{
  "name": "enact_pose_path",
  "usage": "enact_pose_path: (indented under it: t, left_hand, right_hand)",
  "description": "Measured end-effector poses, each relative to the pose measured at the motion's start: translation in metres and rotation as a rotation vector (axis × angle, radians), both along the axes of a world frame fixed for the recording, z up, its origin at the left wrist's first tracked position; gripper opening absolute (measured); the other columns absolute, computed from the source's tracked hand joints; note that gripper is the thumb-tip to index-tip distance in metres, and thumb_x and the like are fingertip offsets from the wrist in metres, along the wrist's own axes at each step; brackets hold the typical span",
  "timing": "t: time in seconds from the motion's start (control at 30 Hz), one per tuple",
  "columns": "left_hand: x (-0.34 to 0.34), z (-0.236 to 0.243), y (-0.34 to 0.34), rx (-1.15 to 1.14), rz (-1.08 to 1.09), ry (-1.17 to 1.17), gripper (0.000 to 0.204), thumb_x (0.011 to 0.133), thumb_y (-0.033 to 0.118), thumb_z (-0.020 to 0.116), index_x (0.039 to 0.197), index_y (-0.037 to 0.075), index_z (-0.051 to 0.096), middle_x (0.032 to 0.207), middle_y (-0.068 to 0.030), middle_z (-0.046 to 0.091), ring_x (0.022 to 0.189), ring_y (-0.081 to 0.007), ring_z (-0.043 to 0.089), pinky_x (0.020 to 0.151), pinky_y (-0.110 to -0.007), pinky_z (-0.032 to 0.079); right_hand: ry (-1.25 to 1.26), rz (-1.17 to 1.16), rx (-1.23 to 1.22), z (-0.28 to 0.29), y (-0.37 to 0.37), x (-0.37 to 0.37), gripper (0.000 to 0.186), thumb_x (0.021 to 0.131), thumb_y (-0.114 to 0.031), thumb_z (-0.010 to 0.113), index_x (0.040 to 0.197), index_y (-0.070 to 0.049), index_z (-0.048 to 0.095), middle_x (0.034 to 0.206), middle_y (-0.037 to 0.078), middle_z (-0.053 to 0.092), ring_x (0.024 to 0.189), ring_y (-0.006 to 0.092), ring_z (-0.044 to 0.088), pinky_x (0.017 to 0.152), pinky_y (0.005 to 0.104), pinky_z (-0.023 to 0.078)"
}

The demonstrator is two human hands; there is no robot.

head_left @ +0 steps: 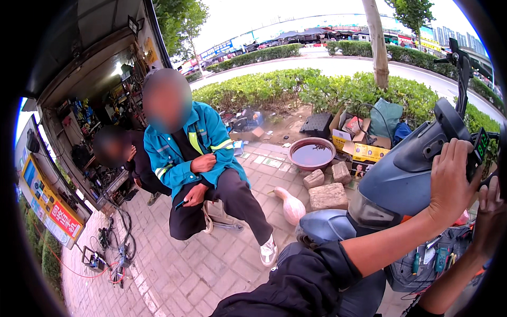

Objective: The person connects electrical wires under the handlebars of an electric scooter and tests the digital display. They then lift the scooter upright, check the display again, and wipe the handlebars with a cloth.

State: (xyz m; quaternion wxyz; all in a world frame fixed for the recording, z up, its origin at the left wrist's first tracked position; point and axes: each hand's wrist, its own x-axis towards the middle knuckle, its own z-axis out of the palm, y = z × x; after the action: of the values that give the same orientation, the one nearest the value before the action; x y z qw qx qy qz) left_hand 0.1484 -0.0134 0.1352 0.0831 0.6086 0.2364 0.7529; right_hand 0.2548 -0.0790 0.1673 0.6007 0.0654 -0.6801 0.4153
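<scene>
While the left hand [449,174] and right hand [489,215] are held near a black, green-lit rectangular display [480,145], neither grip can be told.

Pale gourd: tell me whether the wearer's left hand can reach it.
Probably not from here: the left hand is beside the lit display, with the scooter's blue-grey front bodywork between hand and gourd.

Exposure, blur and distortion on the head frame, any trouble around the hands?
Head view: sky nearly blown out, shop interior dim; head view: road bowed by the fisheye, black rim all round; head view: two heads heavily blurred; head view: left hand well lit, right hand darker, near the black rim.
</scene>
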Motion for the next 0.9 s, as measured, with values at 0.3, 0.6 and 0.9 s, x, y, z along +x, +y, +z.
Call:
enact_pose_path:
  t: [0.3,0.6,0.9]
  left_hand:
    - [-0.001,-0.006,0.006,0.003,0.063,-0.003,0.036,0.069,0.011,0.071,0.096,0.005,0.049,0.084,-0.0084,0.048,0.079,-0.0279,0.049,0.068,-0.038,0.038]
    - [0.004,0.01,-0.01,0.078,0.026,-0.072,0.035,0.068,0.007,0.07,0.095,0.005,0.048,0.081,-0.0085,0.045,0.075,-0.0269,0.048,0.066,-0.038,0.036]
    - [-0.008,0.002,-0.001,-0.005,0.012,0.009,0.034,0.068,0.01,0.073,0.093,0.006,0.05,0.079,-0.0073,0.046,0.074,-0.0255,0.049,0.065,-0.037,0.037]
  right_hand:
    - [-0.57,-1.172,0.394,0.002,-0.049,-0.097,0.021,0.08,-0.02,0.061,0.089,-0.002,0.061,0.07,0.008,0.052,0.065,0.0191,0.052,0.063,0.0279,0.038]
    - [-1.41,-0.87,0.706,0.067,-0.1,-0.202,0.022,0.057,-0.018,0.072,0.075,-0.008,0.064,0.066,0.001,0.06,0.054,0.0169,0.057,0.045,0.0307,0.041]
    - [-1.317,-0.814,0.755,0.03,-0.096,-0.236,0.006,0.068,-0.01,0.062,0.068,-0.009,0.067,0.066,0.003,0.064,0.062,0.012,0.063,0.047,0.0264,0.043]
